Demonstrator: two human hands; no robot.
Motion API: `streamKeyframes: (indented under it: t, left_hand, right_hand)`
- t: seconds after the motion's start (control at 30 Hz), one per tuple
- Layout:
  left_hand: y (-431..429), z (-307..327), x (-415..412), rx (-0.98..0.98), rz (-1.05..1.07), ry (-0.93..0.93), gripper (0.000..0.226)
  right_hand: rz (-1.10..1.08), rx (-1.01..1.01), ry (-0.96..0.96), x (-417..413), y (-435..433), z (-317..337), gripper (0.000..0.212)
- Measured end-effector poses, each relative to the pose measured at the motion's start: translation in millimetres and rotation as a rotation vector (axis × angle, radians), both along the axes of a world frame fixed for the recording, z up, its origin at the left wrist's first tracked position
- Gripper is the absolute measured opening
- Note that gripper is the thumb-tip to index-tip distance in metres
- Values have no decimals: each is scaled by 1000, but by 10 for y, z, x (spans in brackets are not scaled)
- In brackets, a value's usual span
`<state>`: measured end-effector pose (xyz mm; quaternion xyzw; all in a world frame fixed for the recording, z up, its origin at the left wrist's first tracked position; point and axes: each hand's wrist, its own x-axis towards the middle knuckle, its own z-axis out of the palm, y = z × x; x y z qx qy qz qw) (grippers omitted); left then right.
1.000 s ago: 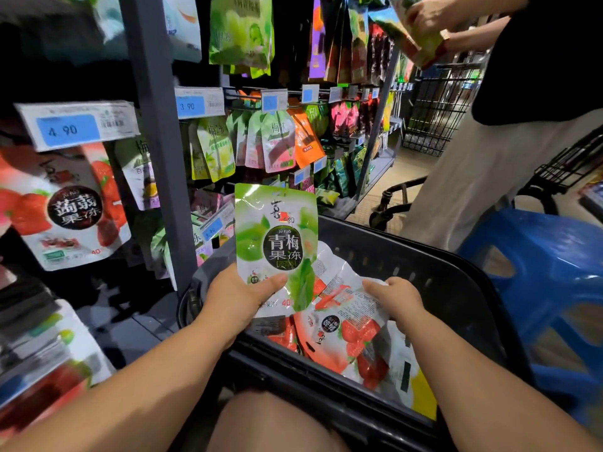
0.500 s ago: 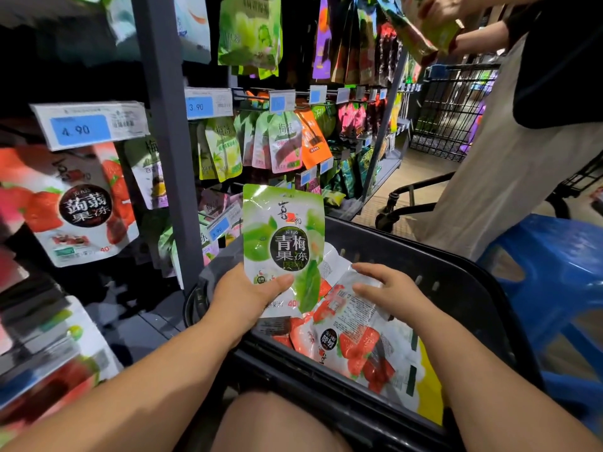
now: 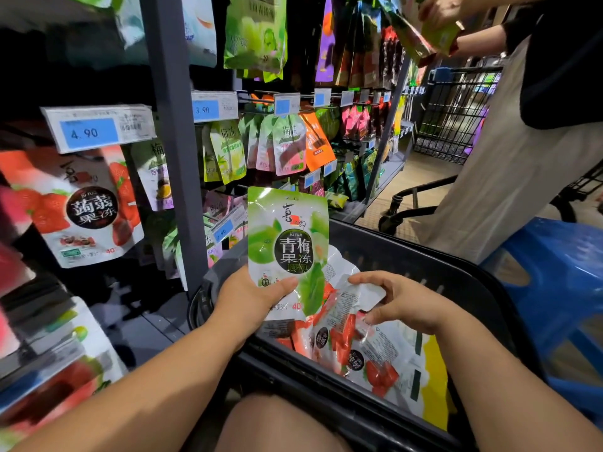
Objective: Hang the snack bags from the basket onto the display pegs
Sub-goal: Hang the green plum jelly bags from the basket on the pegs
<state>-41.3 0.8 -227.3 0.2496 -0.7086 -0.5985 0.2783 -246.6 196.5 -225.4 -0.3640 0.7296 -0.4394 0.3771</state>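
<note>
My left hand (image 3: 253, 293) grips a green plum-jelly snack bag (image 3: 287, 243) by its lower edge and holds it upright over the near left corner of the black basket (image 3: 424, 265). My right hand (image 3: 401, 300) pinches the top of a red-and-white strawberry snack bag (image 3: 346, 324) lying in the basket among several other bags. Display pegs (image 3: 261, 101) with blue price tags run along the rack to the left, hung with snack bags. A strawberry bag (image 3: 85, 210) hangs under the 4.90 tag (image 3: 94, 128).
A grey upright post (image 3: 173, 135) divides the rack close to the basket. Another person (image 3: 522, 132) stands at the right holding bags up at the rack, with a wire cart (image 3: 453, 115) behind. A blue plastic stool (image 3: 554, 272) sits right of the basket.
My right hand has lifted from resting on the bags and now pinches the top of a strawberry bag, raising it slightly. The green bag stays held in my left hand.
</note>
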Motion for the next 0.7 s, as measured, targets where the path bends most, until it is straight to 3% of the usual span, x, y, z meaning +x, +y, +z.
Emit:
streamKeyframes:
  t: [0.07,0.17,0.37,0.5,0.63,0.7]
  left_hand:
    - [-6,-7,2,-6,-1,0,24]
    - [-3,-4,0,-13,-2,-3,25]
    - [-3,-4,1,-11,-13,1,25]
    - [-6,-9,-5,-7,-14,4,24]
    - [-5,-19,-14,-2,5,7,25]
    - [4,-16,-16,11,4,19,28]
  right_hand:
    - [9,27,67,24,-10,22,69]
    - [-40,102,315,79,-45,74,56]
    - [-140,-2,588,152,-55,161,24]
    - [-217,96,752,81,-48,132,9]
    - [-308,333,1112,22,-29,131,26]
    - [-327,406,1087,41,-13,142,30]
